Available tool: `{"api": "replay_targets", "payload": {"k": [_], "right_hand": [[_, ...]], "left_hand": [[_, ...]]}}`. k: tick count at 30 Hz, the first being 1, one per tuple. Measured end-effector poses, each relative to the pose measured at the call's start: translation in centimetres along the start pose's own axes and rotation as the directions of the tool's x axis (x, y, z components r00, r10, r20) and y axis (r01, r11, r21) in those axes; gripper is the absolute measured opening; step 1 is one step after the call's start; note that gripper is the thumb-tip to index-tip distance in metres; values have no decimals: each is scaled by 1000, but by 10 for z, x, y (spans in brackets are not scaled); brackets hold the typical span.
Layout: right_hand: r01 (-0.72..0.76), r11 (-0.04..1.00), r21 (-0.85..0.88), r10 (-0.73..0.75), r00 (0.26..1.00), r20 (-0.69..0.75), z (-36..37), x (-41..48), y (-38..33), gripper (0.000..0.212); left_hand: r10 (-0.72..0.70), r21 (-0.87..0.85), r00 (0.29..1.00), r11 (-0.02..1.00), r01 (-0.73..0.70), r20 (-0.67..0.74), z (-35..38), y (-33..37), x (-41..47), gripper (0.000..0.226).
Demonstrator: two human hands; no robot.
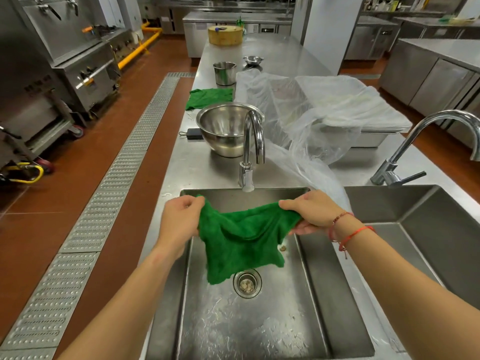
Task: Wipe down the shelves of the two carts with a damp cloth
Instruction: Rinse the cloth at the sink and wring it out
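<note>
Steel bowl behind the faucet, crumpled plastic sheet alongside

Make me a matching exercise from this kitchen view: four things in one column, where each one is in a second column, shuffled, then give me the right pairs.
Things
1. nearer green cloth
2. farther green cloth
3. large steel bowl
4. wooden chopping block

Places
A. far end of the counter
B. gripped by the left hand and right hand over the sink
C. lying on the counter near the small steel pot
D. just behind the faucet

Pairs: 1-B, 2-C, 3-D, 4-A
</note>
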State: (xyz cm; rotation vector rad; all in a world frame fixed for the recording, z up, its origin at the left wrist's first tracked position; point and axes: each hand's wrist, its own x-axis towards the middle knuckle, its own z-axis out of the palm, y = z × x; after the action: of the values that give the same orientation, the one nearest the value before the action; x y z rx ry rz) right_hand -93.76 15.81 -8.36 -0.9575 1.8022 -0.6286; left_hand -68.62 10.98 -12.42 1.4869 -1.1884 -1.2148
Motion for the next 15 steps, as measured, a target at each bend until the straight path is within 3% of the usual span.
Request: {"api": "replay_targets", "payload": {"k": [3, 8, 13, 15], "right_hand": [[-31, 977, 210, -6, 985, 173, 13, -6, -8, 41], [33, 957, 288, -124, 944, 305, 30, -10, -14, 16], [115, 967, 226, -173, 951, 258, 31, -14, -18, 58], [209, 959, 190, -254, 933, 256, 29, -15, -16, 55]], "left_hand": [[47, -19, 982, 999, -44, 184, 17, 8, -16, 27], [165, 28, 927, 982, -185, 336, 35, 13, -27, 23], [202, 77, 893, 965, -252, 403, 38, 8, -28, 26], [228, 88, 886, 954, -286, 403, 38, 5, -27, 29]]}}
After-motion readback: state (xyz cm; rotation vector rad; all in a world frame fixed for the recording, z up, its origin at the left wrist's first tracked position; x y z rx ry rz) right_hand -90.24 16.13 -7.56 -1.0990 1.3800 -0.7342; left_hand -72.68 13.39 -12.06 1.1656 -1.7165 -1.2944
